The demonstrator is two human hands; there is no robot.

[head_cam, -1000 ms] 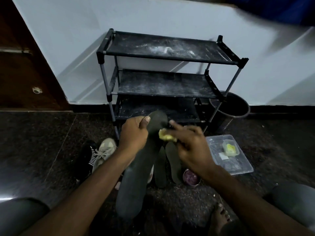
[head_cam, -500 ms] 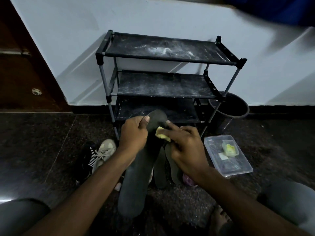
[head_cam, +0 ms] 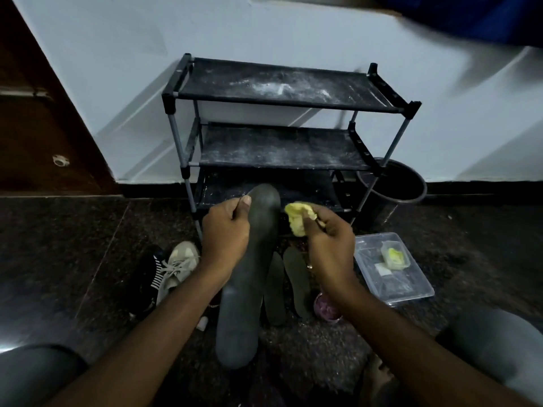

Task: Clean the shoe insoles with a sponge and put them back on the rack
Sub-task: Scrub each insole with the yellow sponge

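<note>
My left hand (head_cam: 226, 233) grips a long dark grey insole (head_cam: 249, 274) near its toe end and holds it lengthwise over the floor. My right hand (head_cam: 329, 239) squeezes a yellow sponge (head_cam: 298, 220) just to the right of the insole, a small gap apart from it. Two more dark insoles (head_cam: 286, 284) lie side by side on the floor under my hands. The black three-shelf shoe rack (head_cam: 282, 98) stands against the wall straight ahead, its shelves dusted with white powder.
A beige sneaker (head_cam: 176, 268) and a black striped shoe (head_cam: 148, 277) lie at the left. A clear plastic tray (head_cam: 411, 289) holding a small yellow-filled container sits at the right. A dark bin (head_cam: 393, 183) stands beside the rack. A small purple bowl (head_cam: 326, 306) sits near the insoles.
My right hand has lifted the sponge off the insole's toe end and moved it to the right. The left hand still holds the insole in about the same place.
</note>
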